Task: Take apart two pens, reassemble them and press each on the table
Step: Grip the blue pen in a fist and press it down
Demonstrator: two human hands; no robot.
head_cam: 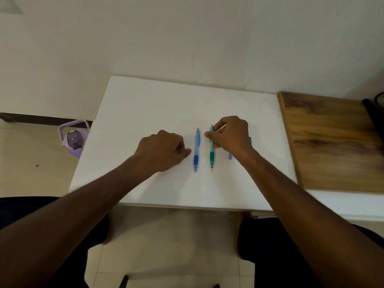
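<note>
Two pens lie side by side on the white table (145,104), tips toward me. The blue pen (196,149) is on the left and nothing touches it. The green pen (211,154) is on the right, its tip out. My right hand (230,135) pinches the green pen's upper barrel between thumb and fingers. My left hand (164,151) rests on the table just left of the blue pen, fingers curled with nothing visible in them. A small purple piece (230,156) and a green bit (250,139) peek out from under my right hand and wrist.
A wooden board (332,142) adjoins the table on the right, with a dark object (374,109) at its far corner. A purple water bottle (73,140) stands on the floor left of the table. A wall rises behind the table.
</note>
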